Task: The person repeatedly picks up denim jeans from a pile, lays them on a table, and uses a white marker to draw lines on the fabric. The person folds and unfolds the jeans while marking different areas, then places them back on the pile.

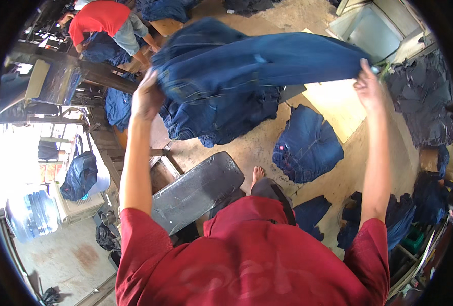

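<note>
A pair of dark blue jeans (287,57) is stretched in the air between my two raised hands, slightly blurred by motion. My left hand (147,96) is closed on its left end near the waist part, its fingers partly smeared. With thumb and fingers pinched, my right hand (368,87) grips the end of a leg at the right. Below and behind the lifted pair lies a heap of dark blue jeans (226,115). Another folded pair of denim (310,145) rests on the floor to the right of that heap.
A long black padded bench (198,191) stands in front of me at left. At the far left, a person in a red shirt (101,23) bends over more denim. Dark cloth piles (423,97) line the right side. A clear water jug (32,214) stands at left.
</note>
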Motion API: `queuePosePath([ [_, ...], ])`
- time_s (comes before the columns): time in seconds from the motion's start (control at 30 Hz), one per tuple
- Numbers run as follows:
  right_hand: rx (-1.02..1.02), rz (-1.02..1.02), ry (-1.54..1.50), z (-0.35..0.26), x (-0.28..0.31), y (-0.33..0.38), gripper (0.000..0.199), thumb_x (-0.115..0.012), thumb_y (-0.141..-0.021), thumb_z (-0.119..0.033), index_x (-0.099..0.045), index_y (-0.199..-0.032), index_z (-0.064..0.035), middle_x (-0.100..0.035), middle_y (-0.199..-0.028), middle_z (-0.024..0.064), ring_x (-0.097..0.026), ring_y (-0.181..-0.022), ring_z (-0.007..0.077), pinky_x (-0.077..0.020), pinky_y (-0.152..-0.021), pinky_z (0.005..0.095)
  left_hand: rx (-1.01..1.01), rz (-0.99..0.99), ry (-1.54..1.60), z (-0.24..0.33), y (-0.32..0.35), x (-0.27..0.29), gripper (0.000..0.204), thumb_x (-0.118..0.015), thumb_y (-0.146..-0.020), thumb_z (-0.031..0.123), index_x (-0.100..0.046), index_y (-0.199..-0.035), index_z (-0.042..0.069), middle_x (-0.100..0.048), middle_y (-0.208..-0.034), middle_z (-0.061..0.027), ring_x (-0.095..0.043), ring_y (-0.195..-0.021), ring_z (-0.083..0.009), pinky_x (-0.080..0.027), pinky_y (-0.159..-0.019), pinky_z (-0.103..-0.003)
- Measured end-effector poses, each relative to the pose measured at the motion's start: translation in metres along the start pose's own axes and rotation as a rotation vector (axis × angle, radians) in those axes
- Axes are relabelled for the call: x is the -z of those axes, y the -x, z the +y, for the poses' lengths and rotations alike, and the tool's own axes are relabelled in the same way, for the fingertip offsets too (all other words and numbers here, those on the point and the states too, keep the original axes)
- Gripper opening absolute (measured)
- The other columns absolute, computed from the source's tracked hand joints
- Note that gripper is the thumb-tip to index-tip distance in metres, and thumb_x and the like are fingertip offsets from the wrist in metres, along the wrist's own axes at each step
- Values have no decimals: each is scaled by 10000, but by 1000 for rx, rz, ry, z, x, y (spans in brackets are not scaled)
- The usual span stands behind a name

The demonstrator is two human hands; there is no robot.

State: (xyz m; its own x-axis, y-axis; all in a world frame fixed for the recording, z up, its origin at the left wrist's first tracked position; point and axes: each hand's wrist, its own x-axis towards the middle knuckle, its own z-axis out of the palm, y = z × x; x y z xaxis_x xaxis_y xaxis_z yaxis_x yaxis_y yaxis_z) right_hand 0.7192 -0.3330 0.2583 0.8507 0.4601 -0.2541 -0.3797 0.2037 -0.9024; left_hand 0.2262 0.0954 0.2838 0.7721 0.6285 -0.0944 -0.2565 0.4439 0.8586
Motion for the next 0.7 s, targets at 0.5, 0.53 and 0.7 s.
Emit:
queuePosePath([
  [0.5,-411,-279,1783,447,156,136,836,-987,-748,-454,-532,-1331,-66,-640,-1342,157,-627,-1302,380,-591,-963,541,207,467,-1783,-201,287,57,307,-554,-1100,244,-732,-1217,23,-735,-1174,-195,-653,-1127,-390,-428,-1096,-497],
  [0.53,-499,-240,1781,456,155,146,874,-1021,-699,-397,-490,-1317,-81,-505,-1417,124,-509,-1388,390,-583,-975,572,240,457,-1816,-204,288,56,315,-508,-1113,247,-735,-1171,37,-724,-1100,-166,-641,-1070,-369,-414,-1058,-473],
  [0.7,-280,-233,1973,483,157,164,755,-988,-709,-256,-482,-1247,-99,-501,-1380,136,-540,-1314,403,-614,-919,550,288,423,-1810,-196,281,61,355,-479,-1130,272,-713,-1157,5,-703,-1071,-185,-625,-1045,-390,-421,-1024,-476],
])
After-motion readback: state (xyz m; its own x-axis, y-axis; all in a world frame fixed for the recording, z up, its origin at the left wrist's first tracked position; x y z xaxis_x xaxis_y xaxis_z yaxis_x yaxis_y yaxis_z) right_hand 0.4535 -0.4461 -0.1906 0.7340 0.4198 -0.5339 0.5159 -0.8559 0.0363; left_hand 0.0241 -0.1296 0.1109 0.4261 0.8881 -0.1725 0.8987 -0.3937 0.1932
